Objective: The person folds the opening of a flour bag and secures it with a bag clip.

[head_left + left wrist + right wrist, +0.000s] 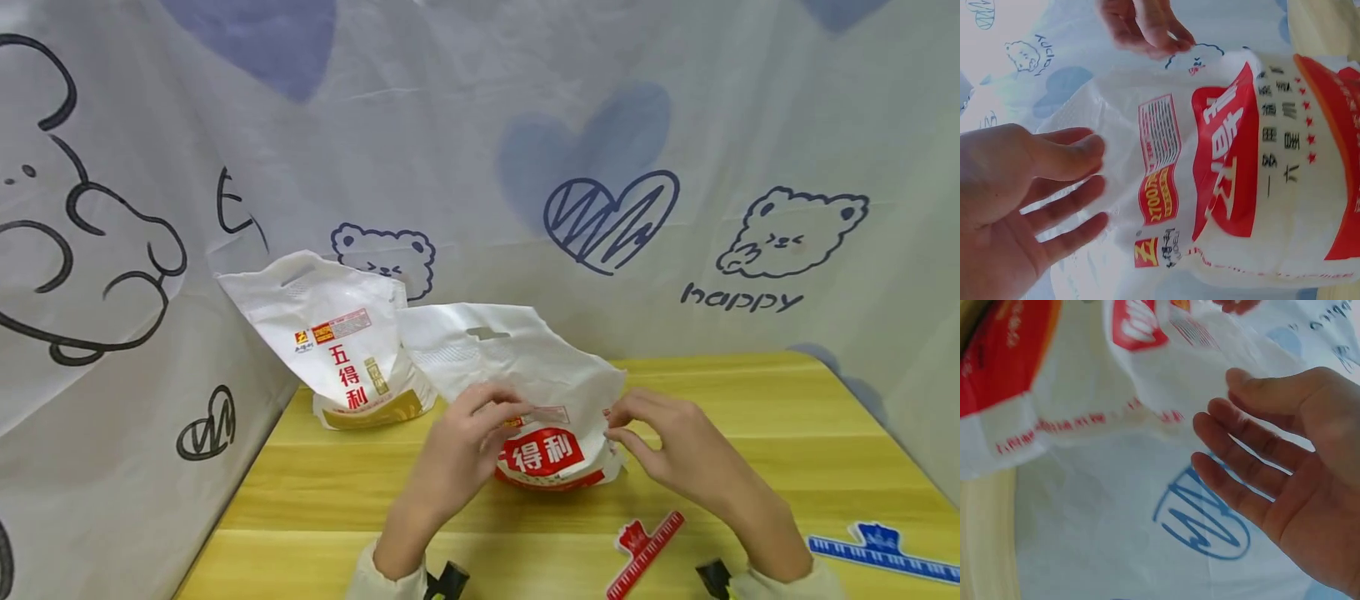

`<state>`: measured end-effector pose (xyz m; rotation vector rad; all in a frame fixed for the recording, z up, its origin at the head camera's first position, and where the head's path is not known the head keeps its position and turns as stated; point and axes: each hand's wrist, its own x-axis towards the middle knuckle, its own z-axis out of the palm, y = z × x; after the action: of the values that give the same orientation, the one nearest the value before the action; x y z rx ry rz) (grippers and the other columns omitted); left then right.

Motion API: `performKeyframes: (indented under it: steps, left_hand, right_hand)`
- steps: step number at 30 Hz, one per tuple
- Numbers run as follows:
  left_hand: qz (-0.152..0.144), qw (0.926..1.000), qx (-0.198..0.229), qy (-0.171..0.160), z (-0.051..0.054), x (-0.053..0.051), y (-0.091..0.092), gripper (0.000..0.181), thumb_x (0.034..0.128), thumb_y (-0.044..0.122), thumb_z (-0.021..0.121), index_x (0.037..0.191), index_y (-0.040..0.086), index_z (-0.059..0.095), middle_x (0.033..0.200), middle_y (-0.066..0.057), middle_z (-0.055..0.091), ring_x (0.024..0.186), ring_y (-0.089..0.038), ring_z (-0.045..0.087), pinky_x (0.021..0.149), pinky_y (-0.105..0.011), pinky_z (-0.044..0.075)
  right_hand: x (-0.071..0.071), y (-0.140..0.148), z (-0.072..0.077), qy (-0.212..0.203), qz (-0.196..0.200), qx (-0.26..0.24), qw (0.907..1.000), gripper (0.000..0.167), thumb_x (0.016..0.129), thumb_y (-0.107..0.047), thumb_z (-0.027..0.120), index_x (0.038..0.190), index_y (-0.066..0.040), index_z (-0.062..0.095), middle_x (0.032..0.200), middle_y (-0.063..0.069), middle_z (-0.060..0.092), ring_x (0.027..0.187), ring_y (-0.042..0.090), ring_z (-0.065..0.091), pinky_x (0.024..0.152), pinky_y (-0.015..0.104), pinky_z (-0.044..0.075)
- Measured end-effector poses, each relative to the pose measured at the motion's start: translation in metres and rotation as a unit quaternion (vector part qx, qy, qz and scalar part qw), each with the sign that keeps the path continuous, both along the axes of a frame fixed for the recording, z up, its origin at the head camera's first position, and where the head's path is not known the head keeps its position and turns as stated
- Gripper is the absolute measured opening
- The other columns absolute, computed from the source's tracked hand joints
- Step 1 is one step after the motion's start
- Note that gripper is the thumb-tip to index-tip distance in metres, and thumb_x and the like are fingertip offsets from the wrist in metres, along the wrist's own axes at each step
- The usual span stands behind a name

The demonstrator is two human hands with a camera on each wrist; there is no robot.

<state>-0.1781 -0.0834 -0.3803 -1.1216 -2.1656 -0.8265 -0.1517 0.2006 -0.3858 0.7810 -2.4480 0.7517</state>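
A white bag with red print (555, 375) stands on the wooden table, its top leaning back to the left. My left hand (465, 450) is in front of the bag's left side; in the left wrist view its relaxed fingers (1072, 219) are spread beside the plastic, holding nothing. At the bag's right edge is my right hand (675, 442), and the right wrist view has this hand (1285, 469) with fingers loosely bent near the plastic, gripping nothing visible. Whether either hand lightly touches the bag cannot be told.
Behind on the left stands another white bag (337, 333) with a gold base. A red clip (647, 552) lies near the front of the table (750, 417), and a blue clip (881, 552) at the right. Printed cloth (465, 150) hangs behind and at the left.
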Motion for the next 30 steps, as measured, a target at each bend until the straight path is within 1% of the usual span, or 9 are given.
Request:
performKeyframes:
  steps: [3, 6, 9, 12, 16, 19, 23, 26, 30]
  left_hand:
    - [-0.003, 0.9984, 0.048, 0.03, 0.008, -0.003, -0.003, 0.036, 0.0828, -0.008, 0.08, 0.115, 0.007, 0.075, 0.118, -0.006, 0.067, 0.114, -0.021, 0.061, 0.094, -0.03, 0.054]
    - [-0.003, 0.9941, 0.09, 0.061, 0.018, -0.009, -0.003, 0.04, 0.0835, -0.006, 0.08, 0.12, 0.007, 0.073, 0.121, -0.009, 0.066, 0.117, -0.025, 0.06, 0.098, -0.035, 0.053]
    - [0.006, 0.9893, 0.123, 0.078, 0.03, -0.016, -0.001, 0.045, 0.0844, -0.004, 0.08, 0.126, 0.007, 0.07, 0.126, -0.011, 0.064, 0.12, -0.027, 0.058, 0.102, -0.039, 0.051]
    - [0.021, 0.9867, 0.137, 0.085, 0.042, -0.024, 0.003, 0.049, 0.0866, 0.0, 0.08, 0.133, 0.008, 0.066, 0.133, -0.014, 0.06, 0.126, -0.028, 0.053, 0.106, -0.044, 0.047]
    - [0.023, 0.9903, 0.115, 0.075, 0.054, -0.034, 0.007, 0.052, 0.0897, 0.008, 0.079, 0.139, 0.01, 0.062, 0.136, -0.014, 0.057, 0.13, -0.027, 0.05, 0.11, -0.044, 0.042]
    - [0.001, 0.9944, 0.091, 0.055, 0.059, -0.041, 0.01, 0.052, 0.0899, 0.011, 0.08, 0.139, 0.01, 0.062, 0.134, -0.011, 0.059, 0.127, -0.024, 0.052, 0.109, -0.04, 0.042]
    - [-0.02, 0.9963, 0.077, 0.035, 0.061, -0.048, 0.014, 0.054, 0.0877, 0.01, 0.082, 0.138, 0.008, 0.063, 0.131, -0.008, 0.064, 0.123, -0.022, 0.057, 0.108, -0.036, 0.044]
    - [-0.015, 0.9967, 0.073, 0.032, 0.063, -0.05, 0.016, 0.053, 0.0851, 0.008, 0.083, 0.134, 0.006, 0.065, 0.125, -0.007, 0.068, 0.115, -0.021, 0.061, 0.103, -0.035, 0.047]
    - [-0.007, 0.9966, 0.075, 0.033, 0.065, -0.052, 0.018, 0.041, 0.0824, 0.003, 0.084, 0.121, 0.005, 0.071, 0.111, -0.006, 0.071, 0.103, -0.02, 0.062, 0.093, -0.032, 0.05]
  right_hand:
    - [0.0, 0.008, 0.008, 0.035, -0.014, -0.026, 0.9989, 0.03, 0.078, -0.003, 0.087, 0.097, -0.019, 0.071, 0.095, -0.012, 0.07, 0.086, 0.009, 0.068, 0.076, 0.033, 0.061]
    - [-0.001, 0.013, 0.013, 0.057, -0.04, -0.052, 0.9962, 0.033, 0.077, -0.003, 0.088, 0.102, -0.016, 0.071, 0.097, -0.008, 0.071, 0.088, 0.013, 0.07, 0.079, 0.032, 0.06]
    - [-0.004, 0.015, 0.015, 0.059, -0.052, -0.086, 0.9932, 0.036, 0.078, -0.002, 0.087, 0.11, -0.011, 0.071, 0.104, -0.002, 0.073, 0.094, 0.018, 0.07, 0.085, 0.023, 0.057]
    - [-0.009, 0.014, 0.014, 0.045, -0.05, -0.121, 0.9904, 0.039, 0.081, -0.003, 0.086, 0.116, -0.009, 0.069, 0.109, 0.001, 0.072, 0.099, 0.019, 0.069, 0.088, 0.015, 0.052]
    - [-0.015, 0.01, 0.011, 0.014, -0.043, -0.16, 0.9861, 0.037, 0.085, -0.005, 0.084, 0.118, -0.009, 0.069, 0.111, 0.001, 0.071, 0.103, 0.018, 0.067, 0.089, 0.015, 0.052]
    - [-0.019, 0.008, 0.007, -0.007, -0.038, -0.18, 0.983, 0.035, 0.087, -0.006, 0.082, 0.119, -0.01, 0.068, 0.112, 0.0, 0.071, 0.104, 0.017, 0.066, 0.089, 0.017, 0.053]
    - [-0.021, 0.003, 0.004, -0.027, -0.034, -0.192, 0.9804, 0.033, 0.089, -0.007, 0.08, 0.12, -0.009, 0.068, 0.112, 0.0, 0.07, 0.103, 0.017, 0.066, 0.09, 0.015, 0.052]
    - [-0.023, 0.0, 0.003, -0.027, -0.034, -0.198, 0.9793, 0.032, 0.088, -0.003, 0.08, 0.117, -0.008, 0.068, 0.109, 0.001, 0.071, 0.099, 0.016, 0.067, 0.088, 0.015, 0.053]
    - [-0.025, -0.003, 0.003, 0.001, -0.045, -0.187, 0.9813, 0.031, 0.084, 0.004, 0.081, 0.11, -0.008, 0.069, 0.103, 0.0, 0.072, 0.093, 0.015, 0.068, 0.083, 0.02, 0.057]
